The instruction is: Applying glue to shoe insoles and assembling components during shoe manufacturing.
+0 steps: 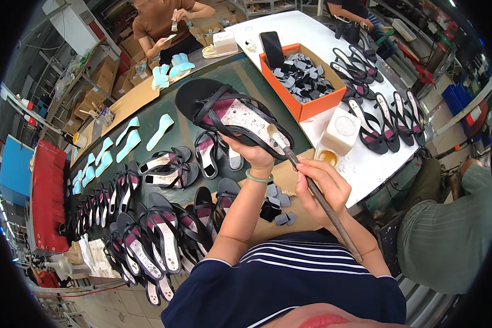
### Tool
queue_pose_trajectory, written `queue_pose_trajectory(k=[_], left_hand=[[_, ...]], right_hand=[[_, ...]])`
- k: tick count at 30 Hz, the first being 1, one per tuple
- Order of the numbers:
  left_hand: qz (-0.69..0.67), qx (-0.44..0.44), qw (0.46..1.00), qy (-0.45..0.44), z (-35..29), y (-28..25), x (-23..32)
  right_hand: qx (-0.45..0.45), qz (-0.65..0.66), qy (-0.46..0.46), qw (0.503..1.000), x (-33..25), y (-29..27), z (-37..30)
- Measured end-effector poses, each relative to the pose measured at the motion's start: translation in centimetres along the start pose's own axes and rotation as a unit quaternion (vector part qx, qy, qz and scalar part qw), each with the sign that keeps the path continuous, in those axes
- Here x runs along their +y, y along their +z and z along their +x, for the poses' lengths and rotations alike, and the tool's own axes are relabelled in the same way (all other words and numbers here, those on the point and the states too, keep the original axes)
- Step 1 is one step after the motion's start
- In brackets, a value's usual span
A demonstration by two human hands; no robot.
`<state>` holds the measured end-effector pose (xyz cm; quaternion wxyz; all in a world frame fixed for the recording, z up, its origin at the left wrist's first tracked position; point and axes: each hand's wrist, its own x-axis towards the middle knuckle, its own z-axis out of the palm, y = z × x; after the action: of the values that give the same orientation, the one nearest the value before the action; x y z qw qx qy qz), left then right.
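Note:
A black thong sandal point(246, 117) with a pale, speckled insole and a purple patch lies tilted in my left hand point(251, 153), which grips it from below near its middle. My right hand point(323, 188) is closed round the dark handle of a brush point(333, 217). The brush's bristles touch the insole at the heel end. Near my right hand stands a white square container point(343, 130) with amber liquid in its low opening. Grey and black foam pads point(279, 199) lie on cardboard between my forearms.
An orange box point(322, 107) of small grey pads, with a phone point(272, 49) propped in it, stands ahead on the white table. Sandals stand in rows left point(164, 224) and right point(388, 123). Light-blue sole pieces point(159, 132) lie on the green table; a person point(167, 27) works across it.

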<state>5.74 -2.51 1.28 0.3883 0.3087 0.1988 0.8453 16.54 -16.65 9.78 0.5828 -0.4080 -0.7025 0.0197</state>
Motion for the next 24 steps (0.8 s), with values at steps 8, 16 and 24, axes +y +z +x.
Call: queue_pose_trajectory(k=[8,16,24], left_hand=[[-0.075,0.010,0.996,-0.036,0.0,1.0,1.4],[-0.066,-0.011,0.997,-0.025,0.6,1.2,1.4],[-0.047,-0.027,0.998,-0.016,1.0,1.2,1.5]], right_hand=[[0.001,0.000,0.025,1.000,0.0,-0.7,-0.5],[0.011,-0.011,0.046,0.999,0.1,-1.2,-1.1],[0.008,-0.007,0.067,0.998,0.2,-1.7,-1.3]])
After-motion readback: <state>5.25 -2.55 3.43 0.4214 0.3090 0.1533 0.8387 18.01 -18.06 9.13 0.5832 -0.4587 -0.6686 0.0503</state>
